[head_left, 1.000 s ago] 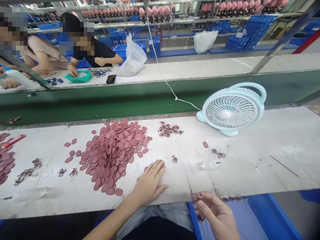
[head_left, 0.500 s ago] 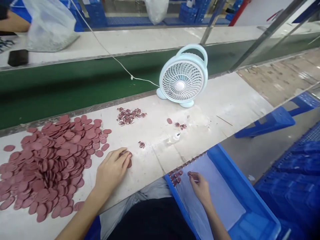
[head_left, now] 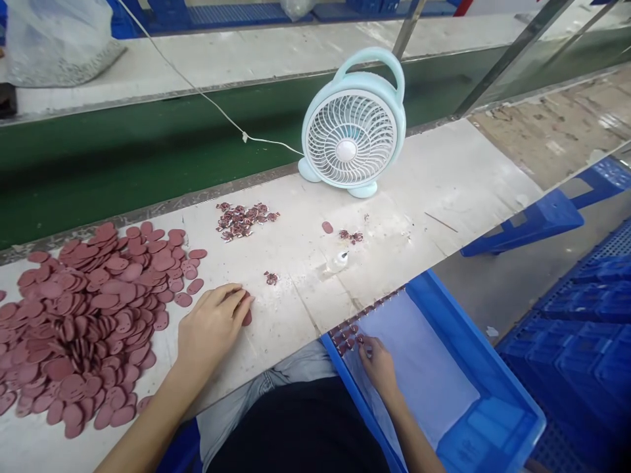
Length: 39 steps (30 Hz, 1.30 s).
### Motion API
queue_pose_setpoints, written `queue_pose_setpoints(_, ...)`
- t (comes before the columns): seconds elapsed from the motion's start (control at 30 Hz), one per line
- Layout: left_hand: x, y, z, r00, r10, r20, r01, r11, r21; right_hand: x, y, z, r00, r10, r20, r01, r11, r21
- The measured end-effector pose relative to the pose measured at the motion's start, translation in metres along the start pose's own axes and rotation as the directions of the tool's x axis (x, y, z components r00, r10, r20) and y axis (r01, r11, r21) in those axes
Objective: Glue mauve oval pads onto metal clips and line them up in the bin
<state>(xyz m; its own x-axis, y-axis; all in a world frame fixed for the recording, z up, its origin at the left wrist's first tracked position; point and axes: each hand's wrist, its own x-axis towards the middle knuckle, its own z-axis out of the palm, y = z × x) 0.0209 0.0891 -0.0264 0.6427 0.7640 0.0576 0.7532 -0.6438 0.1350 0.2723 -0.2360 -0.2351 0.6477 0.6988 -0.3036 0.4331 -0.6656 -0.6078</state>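
The person at the bench rests the left hand (head_left: 210,322) on the white table (head_left: 394,174), palm down, fingers loosely bent and held close together. A red disc (head_left: 247,318) pokes out from under its fingertips. The right hand (head_left: 369,351) is down in the blue tray (head_left: 515,410), thumb and fingers drawn nearly together at one of the small dark-red parts (head_left: 345,338). From where I stand, I can't tell whether either hand grips its piece or only touches it. Those parts sit in short rows at the tray's far left corner, on a pale sheet (head_left: 434,368), with more strung along the far edge.

Left of the left hand spreads a big pile of discs (head_left: 93,309). Beyond the hand lies a cluster of clips (head_left: 241,221), with a lone clip (head_left: 271,278) nearer. A small bottle (head_left: 339,263) lies on its side between that and the tray. At the table's back edge stands a pale blue fan (head_left: 352,131), its white cord (head_left: 197,92) running up to the left.
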Motion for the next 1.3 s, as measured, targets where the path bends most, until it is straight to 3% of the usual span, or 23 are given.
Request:
queue_pose_setpoints(0.33, -0.001, 0.001, 0.002, 0.999, -0.037, -0.013, 0.036, 0.999, -0.038, 0.006, -0.019, -0.009, 0.999, 0.032, 0.011, -0.033, 0.997, 0.072)
queue_pose_setpoints(0.43, 0.001, 0.000, -0.006, 0.995, -0.092, -0.039, 0.086, 0.988, -0.126, 0.003, -0.038, -0.029, 0.994, 0.084, -0.070, -0.072, 0.985, 0.158)
queue_pose_setpoints(0.5, -0.001, -0.004, -0.017, 0.983, -0.177, -0.049, 0.153, 0.937, -0.315, -0.001, -0.061, -0.049, 0.982, 0.122, -0.148, -0.083, 0.966, 0.245)
queue_pose_setpoints(0.57, -0.010, -0.008, -0.029, 0.951, -0.309, 0.022, 0.255, 0.738, -0.624, -0.004, -0.094, -0.070, 0.969, 0.145, -0.198, -0.065, 0.930, 0.362)
queue_pose_setpoints(0.63, -0.023, -0.010, -0.037, 0.909, -0.367, 0.197, 0.323, 0.322, -0.890, -0.005, -0.133, -0.088, 0.973, 0.139, -0.185, -0.029, 0.866, 0.499)
queue_pose_setpoints(0.7, -0.038, -0.005, -0.039, 0.884, -0.283, 0.372, 0.337, -0.167, -0.927, 0.002, -0.176, -0.097, 0.990, 0.098, -0.106, -0.010, 0.779, 0.627)
queue_pose_setpoints(0.73, -0.045, -0.001, -0.038, 0.872, -0.218, 0.439, 0.343, -0.368, -0.864, 0.009, -0.196, -0.099, 0.997, 0.075, -0.015, -0.041, 0.687, 0.726)
queue_pose_setpoints(0.77, -0.050, 0.004, -0.036, 0.859, -0.156, 0.488, 0.348, -0.521, -0.779, 0.018, -0.215, -0.100, 0.992, 0.040, 0.117, -0.120, 0.521, 0.845)
queue_pose_setpoints(0.8, -0.055, 0.009, -0.033, 0.844, -0.113, 0.525, 0.348, -0.629, -0.695, 0.029, -0.231, -0.098, 0.963, -0.029, 0.269, -0.252, 0.266, 0.930)
queue_pose_setpoints(0.83, -0.059, 0.015, -0.031, 0.831, -0.090, 0.549, 0.337, -0.704, -0.625, 0.042, -0.244, -0.096, 0.908, -0.135, 0.396, -0.402, -0.026, 0.915)
queue_pose_setpoints(0.87, -0.062, 0.020, -0.029, 0.828, -0.085, 0.554, 0.310, -0.754, -0.579, 0.056, -0.255, -0.093, 0.846, -0.259, 0.467, -0.530, -0.295, 0.795)
queue_pose_setpoints(0.9, -0.064, 0.025, -0.027, 0.824, -0.092, 0.559, 0.286, -0.784, -0.551, 0.069, -0.262, -0.089, 0.796, -0.362, 0.485, -0.605, -0.479, 0.636)
queue_pose_setpoints(0.97, -0.066, 0.031, -0.025, 0.815, -0.121, 0.567, 0.261, -0.796, -0.545, 0.092, -0.271, -0.083, 0.757, -0.453, 0.470, -0.648, -0.613, 0.452)
queue_pose_setpoints(1.07, -0.066, 0.033, -0.024, 0.789, -0.238, 0.567, 0.264, -0.702, -0.662, 0.103, -0.279, -0.083, 0.735, -0.469, 0.489, -0.672, -0.599, 0.435)
queue_pose_setpoints(1.13, -0.066, 0.032, -0.022, 0.771, -0.322, 0.549, 0.255, -0.635, -0.729, 0.090, -0.288, -0.086, 0.763, -0.411, 0.499, -0.645, -0.546, 0.535)
queue_pose_setpoints(1.23, -0.065, 0.031, -0.018, 0.762, -0.253, 0.597, 0.274, -0.708, -0.650, 0.051, -0.309, -0.090, 0.843, -0.256, 0.474, -0.536, -0.321, 0.780)
queue_pose_setpoints(1.3, -0.064, 0.037, -0.016, 0.773, -0.146, 0.617, 0.315, -0.755, -0.575, 0.022, -0.325, -0.086, 0.855, -0.231, 0.464, -0.500, -0.130, 0.857)
